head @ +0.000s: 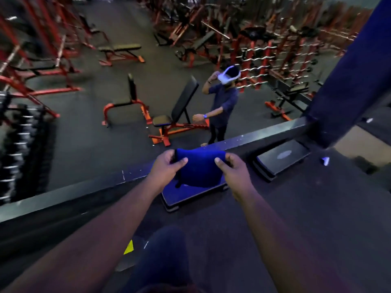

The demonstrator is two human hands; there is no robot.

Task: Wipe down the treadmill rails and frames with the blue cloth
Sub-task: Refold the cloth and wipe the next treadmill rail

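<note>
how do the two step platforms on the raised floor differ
The near step platform lies right below the blue cloth, which hides part of its top; the far step platform sits off to the right, fully in view. The near one's top looks blue, the far one's dark grey with a pale oval mark. Both are low, flat and close to the ledge.

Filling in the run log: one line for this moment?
left hand: grips blue cloth | right hand: grips cloth | cloth held up between hands | wiping: not begun

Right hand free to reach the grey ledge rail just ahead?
Probably not yet: the right hand and left hand both grip the blue cloth; the grey ledge rail itself looks unobstructed.
</note>
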